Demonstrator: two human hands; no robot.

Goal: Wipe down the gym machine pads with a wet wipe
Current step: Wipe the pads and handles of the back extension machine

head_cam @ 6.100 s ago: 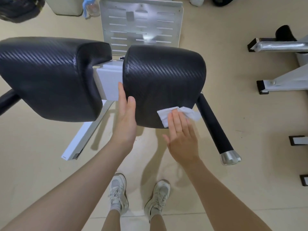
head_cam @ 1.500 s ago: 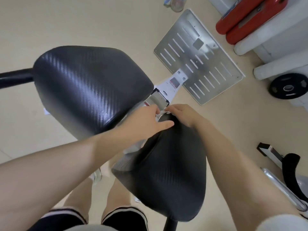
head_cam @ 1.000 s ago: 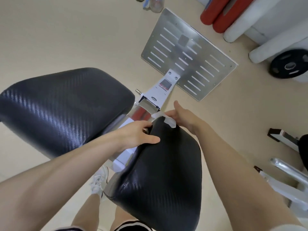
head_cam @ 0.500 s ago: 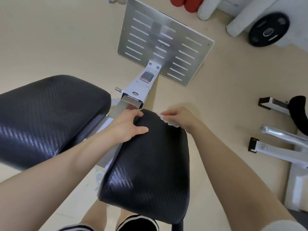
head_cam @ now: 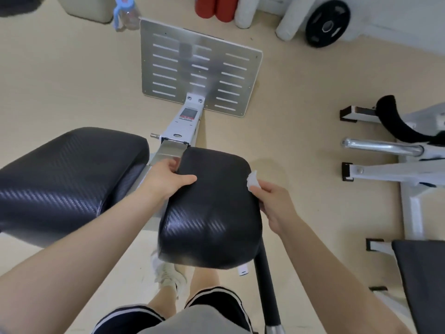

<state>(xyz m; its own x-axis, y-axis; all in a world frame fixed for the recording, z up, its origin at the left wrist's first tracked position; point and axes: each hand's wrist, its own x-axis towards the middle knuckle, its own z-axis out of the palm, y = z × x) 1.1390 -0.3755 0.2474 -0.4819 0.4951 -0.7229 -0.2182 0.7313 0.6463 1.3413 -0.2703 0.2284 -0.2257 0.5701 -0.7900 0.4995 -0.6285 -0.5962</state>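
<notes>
White wipe [head_cam: 252,181] pinched in right hand [head_cam: 274,204], seemingly against pad [head_cam: 212,208].

We can read no text anywhere. The one label [head_cam: 188,115] we find sits on the white frame post [head_cam: 181,127], at about twelve o'clock from the right pad [head_cam: 212,208]; it shows a red-and-dark patch with lines of print beneath, all too small and blurred to make out.

a single head-worn view looks steeply down, close over the pads [head_cam: 209,208] and floor [head_cam: 301,141].
</notes>
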